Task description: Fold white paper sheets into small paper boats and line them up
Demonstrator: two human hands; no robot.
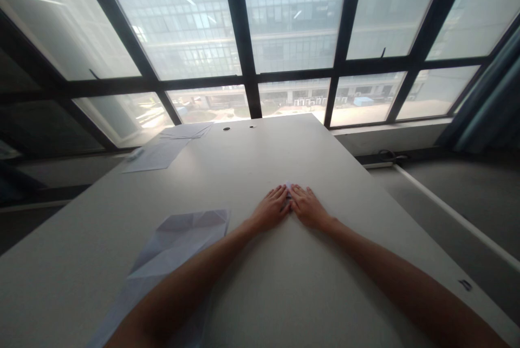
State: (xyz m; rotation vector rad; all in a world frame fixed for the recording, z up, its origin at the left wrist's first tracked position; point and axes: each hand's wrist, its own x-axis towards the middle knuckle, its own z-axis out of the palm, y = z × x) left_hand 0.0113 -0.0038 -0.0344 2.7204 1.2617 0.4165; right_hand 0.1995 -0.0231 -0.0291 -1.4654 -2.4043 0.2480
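Note:
A small piece of folded white paper (288, 190) lies on the table between my two hands, mostly covered by them. My left hand (273, 208) rests flat on its left side, fingers stretched forward and palm down. On the other side, my right hand (307, 206) lies in the same way, fingers extended, pressing the paper's right part. The thumbs come close together at the near side of the paper. Left of my hands is a large creased sheet of paper (179, 240), partly hidden under my left forearm.
The white table (260, 164) reaches to the windows. Several white sheets (158, 154) lie at its far left, near a round hole (226, 129) in the tabletop. A small dark object (465, 284) sits by the right edge. A blue curtain (483, 99) hangs at right.

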